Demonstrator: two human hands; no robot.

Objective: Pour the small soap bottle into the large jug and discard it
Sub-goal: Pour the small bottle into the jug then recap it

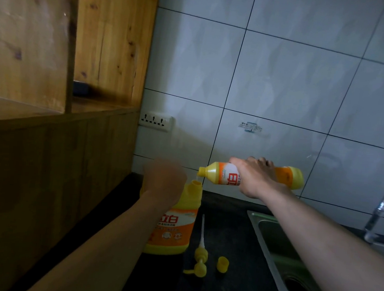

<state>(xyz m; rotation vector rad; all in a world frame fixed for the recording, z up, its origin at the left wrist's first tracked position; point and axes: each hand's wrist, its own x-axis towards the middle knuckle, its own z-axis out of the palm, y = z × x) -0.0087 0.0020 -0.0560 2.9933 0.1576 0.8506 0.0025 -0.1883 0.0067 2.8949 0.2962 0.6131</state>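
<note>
A large yellow-and-orange jug (174,225) stands upright on the dark counter, its neck open. My left hand (163,180) is closed around the jug's upper part and hides the handle. My right hand (253,176) grips the small yellow soap bottle (219,172) around its middle and holds it nearly horizontal. The bottle's open mouth points left, just above the jug's neck, and a thin thread of soap runs from it down into the opening.
On the dark counter (230,230) lie a yellow pump head with its tube (200,255) and a small yellow cap (223,264). A steel sink (276,252) with a tap (380,208) sits at the right. Wooden cabinet (46,155) at the left; wall socket (155,119) on tiles.
</note>
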